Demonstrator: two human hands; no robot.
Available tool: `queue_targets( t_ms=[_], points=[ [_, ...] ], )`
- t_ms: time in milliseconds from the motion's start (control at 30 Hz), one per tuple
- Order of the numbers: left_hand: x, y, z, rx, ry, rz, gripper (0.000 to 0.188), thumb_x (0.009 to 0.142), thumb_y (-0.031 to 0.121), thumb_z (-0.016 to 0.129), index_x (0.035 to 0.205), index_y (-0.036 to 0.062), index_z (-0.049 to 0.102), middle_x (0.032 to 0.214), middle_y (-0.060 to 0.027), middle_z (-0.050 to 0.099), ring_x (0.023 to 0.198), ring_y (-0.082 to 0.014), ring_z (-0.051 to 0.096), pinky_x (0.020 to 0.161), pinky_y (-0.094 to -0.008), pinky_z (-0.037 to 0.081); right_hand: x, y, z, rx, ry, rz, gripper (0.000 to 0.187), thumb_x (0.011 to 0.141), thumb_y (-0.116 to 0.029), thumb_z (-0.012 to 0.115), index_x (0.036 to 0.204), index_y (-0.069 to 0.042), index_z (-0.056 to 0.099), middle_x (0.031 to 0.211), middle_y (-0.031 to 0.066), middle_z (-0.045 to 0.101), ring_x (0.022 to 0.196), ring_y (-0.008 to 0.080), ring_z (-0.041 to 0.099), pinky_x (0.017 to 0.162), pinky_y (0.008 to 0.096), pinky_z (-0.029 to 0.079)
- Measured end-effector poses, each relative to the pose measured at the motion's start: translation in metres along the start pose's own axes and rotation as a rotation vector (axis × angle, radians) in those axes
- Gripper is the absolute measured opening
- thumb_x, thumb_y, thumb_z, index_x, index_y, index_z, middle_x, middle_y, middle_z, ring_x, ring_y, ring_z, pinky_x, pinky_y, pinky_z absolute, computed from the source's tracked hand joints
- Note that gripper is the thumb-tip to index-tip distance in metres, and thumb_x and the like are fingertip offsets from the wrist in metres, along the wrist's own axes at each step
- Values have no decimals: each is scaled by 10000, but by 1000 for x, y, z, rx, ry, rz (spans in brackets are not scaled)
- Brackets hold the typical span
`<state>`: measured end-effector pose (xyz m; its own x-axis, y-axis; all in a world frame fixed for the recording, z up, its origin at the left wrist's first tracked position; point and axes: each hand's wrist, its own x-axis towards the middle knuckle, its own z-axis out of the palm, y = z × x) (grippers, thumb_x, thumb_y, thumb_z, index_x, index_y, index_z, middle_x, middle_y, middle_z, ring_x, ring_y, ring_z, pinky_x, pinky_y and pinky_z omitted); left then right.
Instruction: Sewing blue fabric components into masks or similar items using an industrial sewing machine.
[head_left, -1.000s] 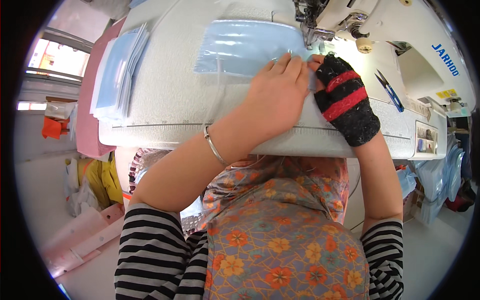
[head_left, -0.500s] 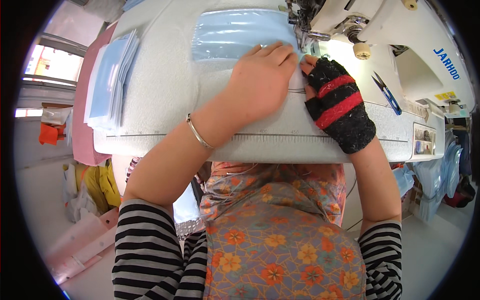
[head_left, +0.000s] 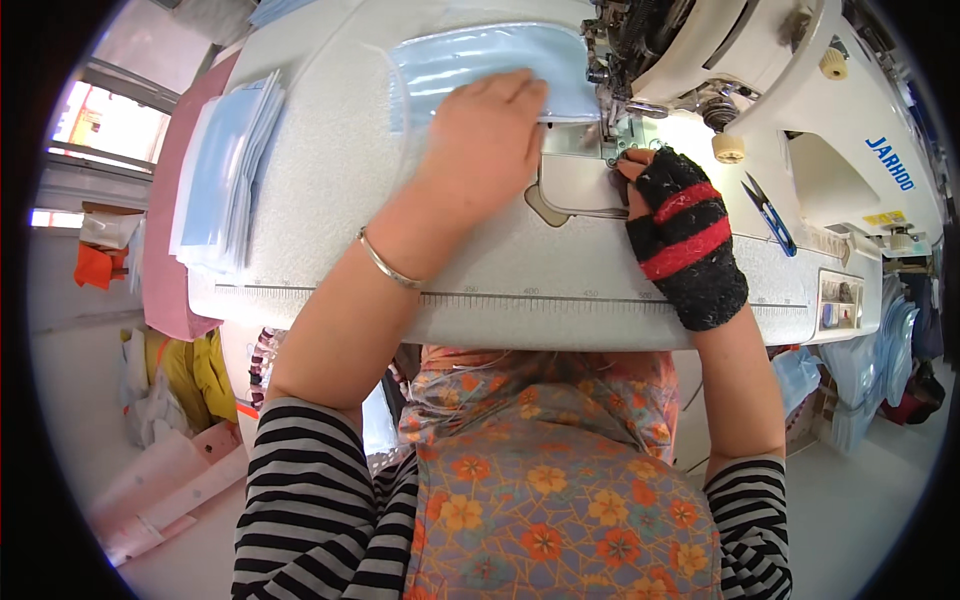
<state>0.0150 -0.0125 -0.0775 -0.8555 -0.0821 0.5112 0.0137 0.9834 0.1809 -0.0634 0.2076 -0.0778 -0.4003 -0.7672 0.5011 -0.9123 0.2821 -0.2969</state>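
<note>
A glossy light blue plastic piece, perhaps a flat pouch, lies on the sewing machine bed. My bare left hand, slightly blurred, rests on its near edge with fingers stretched flat; a bangle circles the wrist. The piece's right end reaches the presser foot and needle area of the white sewing machine. Beside that foot, my right hand, in a black and red fingerless glove, has its bare fingertips curled together at the metal needle plate. Whatever lies between those fingertips is hidden.
A stack of similar blue and white pieces lies on the table's left side. Blue-handled thread snips rest right of my glove. A ruler strip runs along the front edge, near a small parts tray. More blue pieces hang at right.
My left hand has slid left, away from the needle, uncovering the metal plate. The gloved hand has dropped slightly nearer in the picture. The whole view has shifted a little.
</note>
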Motion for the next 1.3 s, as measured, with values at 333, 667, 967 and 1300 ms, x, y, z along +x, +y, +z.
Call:
queue_targets(
  t_ms=[333,667,967,1300],
  points=[
    [19,-25,3,162,-160,53,327,841,85,551,1148,65,660,1192,-112,662,1105,-315,617,901,-396,530,4,-1,-4,28,-14,40,219,870,-18,567,1059,-31,678,1053,165,661,994,357,628,902,411,508],
    [120,-209,-78,-1196,544,-345,212,970,201,560,1050,31,659,968,-58,685,901,-167,617,810,-302,479,8,-22,8,124,37,-114,207,873,-54,589,1056,-51,687,1050,159,673,1022,361,614,917,433,493],
    [-149,-20,-215,-174,945,-590,131,921,52,620,1030,-17,643,901,-52,639,767,-143,571,708,-300,500,-4,28,-5,-1,-33,-24,199,947,-121,587,1104,-53,689,1069,165,690,1014,347,645,914,405,496],
    [-407,37,-104,-181,-275,-1050,350,852,69,630,1199,29,648,1077,-177,620,664,-315,639,662,-423,537,-7,59,9,49,-139,31,231,973,-90,532,1156,-38,663,1121,137,677,1069,286,634,957,357,475]
  ],
)
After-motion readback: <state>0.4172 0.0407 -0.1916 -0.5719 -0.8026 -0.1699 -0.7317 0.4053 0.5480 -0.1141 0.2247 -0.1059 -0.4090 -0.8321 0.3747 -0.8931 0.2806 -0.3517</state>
